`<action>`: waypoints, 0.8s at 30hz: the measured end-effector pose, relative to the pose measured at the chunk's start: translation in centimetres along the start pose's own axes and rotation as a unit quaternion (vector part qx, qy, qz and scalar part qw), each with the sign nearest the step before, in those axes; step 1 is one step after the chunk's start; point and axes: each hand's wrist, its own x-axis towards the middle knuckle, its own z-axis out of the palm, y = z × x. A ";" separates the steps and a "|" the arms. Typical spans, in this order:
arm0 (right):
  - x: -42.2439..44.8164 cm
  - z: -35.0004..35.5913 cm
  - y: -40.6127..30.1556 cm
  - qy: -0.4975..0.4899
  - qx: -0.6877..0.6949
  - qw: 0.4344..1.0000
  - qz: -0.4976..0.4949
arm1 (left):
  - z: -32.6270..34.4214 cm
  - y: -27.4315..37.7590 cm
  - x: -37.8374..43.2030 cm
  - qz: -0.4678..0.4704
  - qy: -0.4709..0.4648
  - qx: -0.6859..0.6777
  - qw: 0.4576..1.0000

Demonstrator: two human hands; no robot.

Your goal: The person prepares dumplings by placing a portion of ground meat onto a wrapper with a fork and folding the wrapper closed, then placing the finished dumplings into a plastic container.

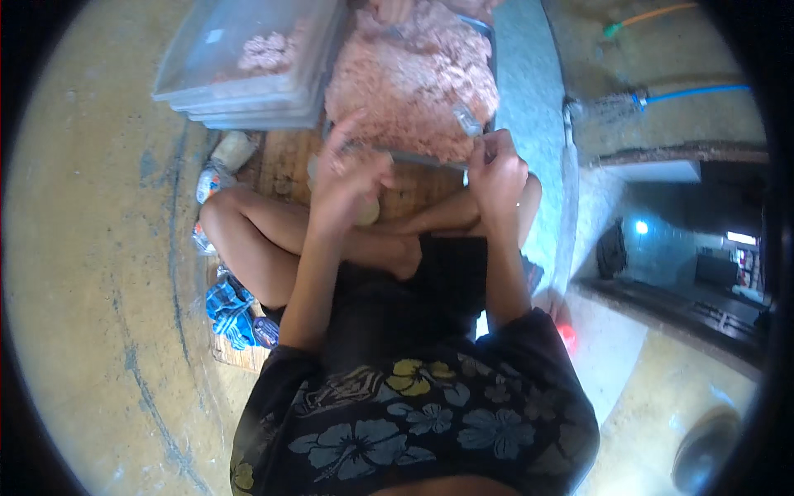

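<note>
A large metal tray (428, 160) before me is heaped with pinkish, crumbly food mixture (403, 80), perhaps minced meat. At the tray's near left edge is my left hand (350, 173), blurred, fingers spread, with some of the mixture seeming to stick to it; whether it holds a piece cannot be told. My right hand (498, 164) is at the near right corner, fingers curled together; what lies between them is hidden. Just above it, a small clear plastic or glass piece (466, 119) rests on the mixture.
Stacked translucent plastic trays (248, 99), the top one holding pink lumps (268, 53), stand at the upper left. Another person's hand (392, 9) reaches over the tray's far side. My crossed legs rest on a bamboo mat (285, 161). Blue cloth (229, 310) lies at the left.
</note>
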 end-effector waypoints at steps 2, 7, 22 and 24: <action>-2.4 0.1 3.3 -0.018 -0.035 0.998 0.046 | 1.0 -0.8 1.0 0.076 0.142 0.145 0.976; -5.9 1.8 5.3 -0.112 -0.073 0.982 0.130 | -1.6 -1.7 0.8 0.079 -0.067 -0.132 0.986; 0.4 -7.9 -7.8 -0.268 0.030 0.951 -0.149 | 3.0 -0.3 0.5 0.089 -0.023 0.434 0.896; 0.4 -7.1 -7.9 -0.291 0.045 0.943 -0.154 | 2.6 -1.3 0.4 0.223 -0.005 0.411 0.884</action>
